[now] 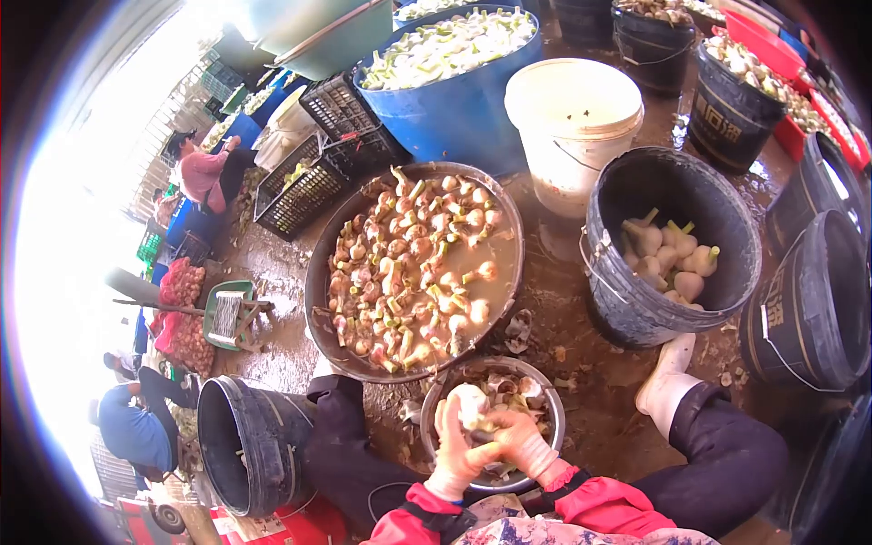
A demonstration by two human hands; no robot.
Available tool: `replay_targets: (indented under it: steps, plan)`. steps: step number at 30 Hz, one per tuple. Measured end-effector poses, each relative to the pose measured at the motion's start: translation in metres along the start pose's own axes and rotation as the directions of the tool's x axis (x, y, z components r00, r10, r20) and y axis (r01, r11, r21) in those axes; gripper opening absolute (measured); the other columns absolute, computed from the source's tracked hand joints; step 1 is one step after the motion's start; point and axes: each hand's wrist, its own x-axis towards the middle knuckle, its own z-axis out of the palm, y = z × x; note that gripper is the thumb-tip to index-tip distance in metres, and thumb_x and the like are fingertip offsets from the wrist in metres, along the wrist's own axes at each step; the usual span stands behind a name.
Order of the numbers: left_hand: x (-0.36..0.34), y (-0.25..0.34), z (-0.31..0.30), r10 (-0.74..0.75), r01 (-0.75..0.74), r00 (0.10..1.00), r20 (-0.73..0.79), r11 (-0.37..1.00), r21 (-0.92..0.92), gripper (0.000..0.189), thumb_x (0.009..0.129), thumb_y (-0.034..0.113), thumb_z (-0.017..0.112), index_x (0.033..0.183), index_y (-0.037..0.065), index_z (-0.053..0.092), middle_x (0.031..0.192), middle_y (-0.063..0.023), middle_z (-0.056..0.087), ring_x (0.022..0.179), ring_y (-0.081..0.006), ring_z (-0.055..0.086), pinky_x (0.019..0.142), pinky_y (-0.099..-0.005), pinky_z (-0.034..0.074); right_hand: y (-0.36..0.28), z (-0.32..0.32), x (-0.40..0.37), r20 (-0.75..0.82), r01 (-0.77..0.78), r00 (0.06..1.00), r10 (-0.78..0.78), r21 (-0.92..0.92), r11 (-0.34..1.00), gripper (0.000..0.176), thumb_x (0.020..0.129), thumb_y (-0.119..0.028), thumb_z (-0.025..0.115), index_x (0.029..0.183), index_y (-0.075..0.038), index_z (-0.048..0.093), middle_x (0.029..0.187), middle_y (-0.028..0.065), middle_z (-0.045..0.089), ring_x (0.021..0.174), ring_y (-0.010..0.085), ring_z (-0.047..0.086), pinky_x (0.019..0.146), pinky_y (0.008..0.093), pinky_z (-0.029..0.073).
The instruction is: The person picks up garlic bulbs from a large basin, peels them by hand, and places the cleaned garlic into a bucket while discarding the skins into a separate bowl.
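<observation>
We hold a bulb (pixel 471 401) up between our hands, just above the bowl (pixel 429 427) of peelings (pixel 530 389). Our left hand (pixel 451 452) grasps the bulb from its left, fingers raised along it. Our right hand (pixel 521 443) meets it low on the other side, fingers bent inward; we cannot tell whether they clasp the bulb or something smaller.

Just beyond the bowl, the wide basin (pixel 519 272) holds many more bulbs (pixel 400 259) in murky water. To our right stands a dark bucket (pixel 627 295) with paler, cleaner bulbs (pixel 669 257) at its bottom. A white bucket (pixel 572 150) is behind it, next to a blue tub (pixel 436 123) heaped with pale pieces. Well off to our left, a person in pink (pixel 203 173) sits near two crates (pixel 289 195).
</observation>
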Motion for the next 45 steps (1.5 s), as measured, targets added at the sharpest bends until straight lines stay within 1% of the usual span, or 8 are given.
replay_targets:
  steps: [5, 9, 12, 14, 18, 26, 34, 45]
  plan:
    - [0.029, 0.013, -0.012, -0.565, 0.447, 0.738, 0.369, 0.0, -0.894, 0.042, 0.085, 0.021, 0.062, 0.12, -0.001, 0.053, 0.1, -0.0102, 0.061, 0.09, -0.0198, 0.06, 0.082, -0.0323, 0.049, 0.015, 0.002, 0.002, 0.188, 0.174, 0.975, -0.117, -0.322, 0.93, 0.029, 0.073, -0.013, 0.077, 0.1, -0.008, 0.069, 0.09, 0.0059, 0.069, 0.082, 0.0087, 0.061, 0.074, 0.0258, 0.048]
    - [0.012, -0.013, -0.022, -0.533, 0.458, 0.824, 0.193, 0.425, -0.781, 0.034, 0.086, 0.031, 0.06, 0.101, 0.001, 0.064, 0.087, -0.011, 0.064, 0.07, -0.0212, 0.063, 0.056, -0.0327, 0.052, 0.009, -0.035, 0.011, -0.023, 0.266, 0.937, -0.348, -0.601, 0.754, 0.021, 0.078, -0.013, 0.069, 0.098, -0.008, 0.07, 0.086, 0.0101, 0.07, 0.078, 0.0192, 0.065, 0.072, 0.0303, 0.05]
    - [0.003, -0.012, -0.058, -0.547, 0.52, 0.706, 0.45, -0.032, -0.854, 0.041, 0.085, 0.038, 0.062, 0.104, 0.001, 0.061, 0.088, -0.0113, 0.063, 0.071, -0.0225, 0.063, 0.053, -0.0317, 0.052, 0.031, -0.076, 0.043, -0.258, 0.145, 0.931, -0.259, -0.39, 0.909, 0.021, 0.079, -0.021, 0.067, 0.099, -0.013, 0.07, 0.088, 0.0134, 0.069, 0.077, 0.024, 0.067, 0.069, 0.0325, 0.051]
    - [0.003, -0.006, -0.065, -0.544, 0.497, 0.723, 0.425, -0.016, -0.867, 0.041, 0.086, 0.038, 0.061, 0.105, 0.001, 0.061, 0.088, -0.01, 0.063, 0.072, -0.0198, 0.063, 0.053, -0.0307, 0.051, 0.053, -0.084, 0.053, 0.027, 0.144, 0.962, -0.27, -0.894, 0.425, 0.031, 0.082, -0.026, 0.063, 0.109, -0.011, 0.065, 0.095, 0.0161, 0.067, 0.081, 0.0295, 0.066, 0.072, 0.0358, 0.051]
    - [-0.002, -0.015, -0.059, -0.604, 0.579, 0.692, 0.395, 0.136, -0.804, 0.042, 0.085, 0.029, 0.067, 0.114, 0.0, 0.057, 0.091, -0.0065, 0.062, 0.075, -0.0147, 0.061, 0.064, -0.0256, 0.05, 0.044, -0.023, 0.028, 0.164, 0.365, 0.886, -0.435, -0.825, 0.432, 0.046, 0.081, -0.022, 0.062, 0.125, -0.014, 0.053, 0.102, 0.0184, 0.064, 0.092, 0.0333, 0.063, 0.078, 0.038, 0.05]
    - [-0.009, -0.027, -0.015, -0.361, 0.42, 0.905, 0.226, 0.841, -0.342, 0.053, 0.08, 0.026, 0.075, 0.117, -0.005, 0.055, 0.105, -0.0078, 0.061, 0.09, -0.0135, 0.057, 0.079, -0.0246, 0.046, 0.025, 0.017, 0.005, 0.155, 0.317, 0.889, -0.431, -0.888, 0.334, 0.064, 0.079, -0.012, 0.056, 0.139, -0.012, 0.035, 0.117, 0.018, 0.058, 0.098, 0.0365, 0.059, 0.08, 0.0419, 0.049]
    - [0.006, -0.018, -0.04, -0.565, 0.526, 0.718, 0.406, 0.059, -0.848, 0.044, 0.082, 0.038, 0.07, 0.101, 0.0, 0.06, 0.091, -0.0101, 0.065, 0.083, -0.0207, 0.064, 0.073, -0.0339, 0.053, -0.003, 0.007, -0.008, 0.152, 0.326, 0.939, -0.308, -0.111, 0.939, 0.044, 0.087, -0.002, 0.058, 0.13, -0.004, 0.048, 0.089, 0.0009, 0.062, 0.079, 0.0075, 0.053, 0.072, 0.0207, 0.044]
    - [0.004, -0.062, -0.028, -0.726, 0.228, 0.467, 0.505, -0.453, -0.862, 0.05, 0.081, 0.061, 0.054, 0.106, 0.018, 0.061, 0.097, -0.0018, 0.066, 0.078, -0.0197, 0.062, 0.05, -0.028, 0.049, -0.053, -0.033, -0.022, 0.071, 0.262, 0.921, -0.384, 0.617, 0.742, 0.027, 0.09, -0.001, 0.053, 0.118, 0.0, 0.054, 0.098, 0.0056, 0.059, 0.083, 0.0158, 0.062, 0.072, 0.0259, 0.053]
